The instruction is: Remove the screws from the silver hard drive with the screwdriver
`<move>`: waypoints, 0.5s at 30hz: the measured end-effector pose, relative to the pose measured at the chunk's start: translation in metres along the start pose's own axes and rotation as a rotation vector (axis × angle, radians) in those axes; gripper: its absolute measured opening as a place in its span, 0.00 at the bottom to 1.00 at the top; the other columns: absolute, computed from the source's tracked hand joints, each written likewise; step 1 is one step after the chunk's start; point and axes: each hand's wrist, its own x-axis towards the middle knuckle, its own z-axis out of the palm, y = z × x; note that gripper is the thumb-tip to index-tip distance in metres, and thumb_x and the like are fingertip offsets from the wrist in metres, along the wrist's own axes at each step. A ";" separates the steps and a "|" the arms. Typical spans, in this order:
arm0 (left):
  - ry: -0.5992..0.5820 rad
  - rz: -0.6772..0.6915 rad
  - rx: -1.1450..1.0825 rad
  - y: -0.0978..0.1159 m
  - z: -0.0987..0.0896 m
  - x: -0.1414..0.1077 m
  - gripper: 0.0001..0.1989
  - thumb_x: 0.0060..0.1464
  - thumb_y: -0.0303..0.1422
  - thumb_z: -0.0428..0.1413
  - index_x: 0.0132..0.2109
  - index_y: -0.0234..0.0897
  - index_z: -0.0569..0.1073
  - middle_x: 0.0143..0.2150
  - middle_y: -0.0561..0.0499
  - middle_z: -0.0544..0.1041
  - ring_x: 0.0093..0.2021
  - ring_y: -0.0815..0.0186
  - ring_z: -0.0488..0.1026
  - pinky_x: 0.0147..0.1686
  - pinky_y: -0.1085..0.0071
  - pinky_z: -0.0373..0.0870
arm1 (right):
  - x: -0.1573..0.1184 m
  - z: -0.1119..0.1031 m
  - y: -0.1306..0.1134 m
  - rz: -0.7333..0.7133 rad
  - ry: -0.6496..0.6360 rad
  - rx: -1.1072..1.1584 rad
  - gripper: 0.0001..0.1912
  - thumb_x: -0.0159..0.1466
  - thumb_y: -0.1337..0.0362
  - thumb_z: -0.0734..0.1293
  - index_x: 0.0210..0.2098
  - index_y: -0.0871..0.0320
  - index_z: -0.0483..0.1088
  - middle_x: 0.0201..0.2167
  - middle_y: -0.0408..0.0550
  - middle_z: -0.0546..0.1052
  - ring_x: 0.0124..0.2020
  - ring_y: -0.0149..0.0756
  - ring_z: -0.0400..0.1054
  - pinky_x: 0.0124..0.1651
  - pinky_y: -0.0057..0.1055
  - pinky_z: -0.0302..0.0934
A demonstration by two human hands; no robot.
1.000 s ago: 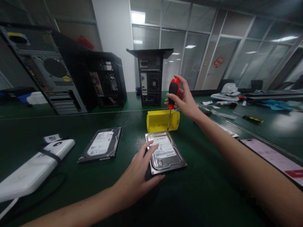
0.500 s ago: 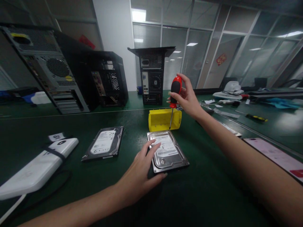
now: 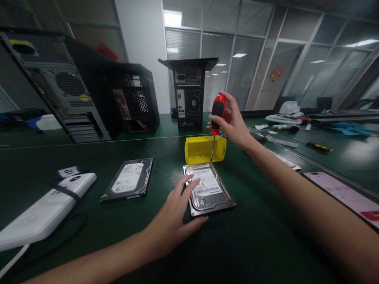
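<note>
A silver hard drive (image 3: 211,193) lies label up on the green table (image 3: 124,225). My left hand (image 3: 177,213) rests on its left side, fingertips on the label and thumb along the near edge, fingers apart. My right hand (image 3: 231,118) is closed around the handle of a red and black screwdriver (image 3: 218,112), held upright. The screwdriver's tip is at the drive's far edge, in front of a yellow bin (image 3: 197,150) tipped on its side. A second hard drive (image 3: 128,178) lies to the left.
Computer cases (image 3: 190,98) stand at the back and back left. A white power strip (image 3: 47,209) is at the left. At the right are a phone (image 3: 340,193), another screwdriver (image 3: 318,146) and loose parts.
The whole view has shifted slightly. Both hands, the red and black screwdriver and the drive keep the same arrangement.
</note>
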 end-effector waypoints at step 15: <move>-0.006 0.010 0.018 -0.003 0.002 0.001 0.38 0.55 0.41 0.54 0.67 0.48 0.43 0.70 0.49 0.39 0.67 0.52 0.47 0.63 0.49 0.50 | 0.005 0.002 0.012 -0.097 -0.002 0.079 0.37 0.59 0.54 0.65 0.61 0.47 0.42 0.41 0.46 0.67 0.34 0.34 0.70 0.41 0.37 0.70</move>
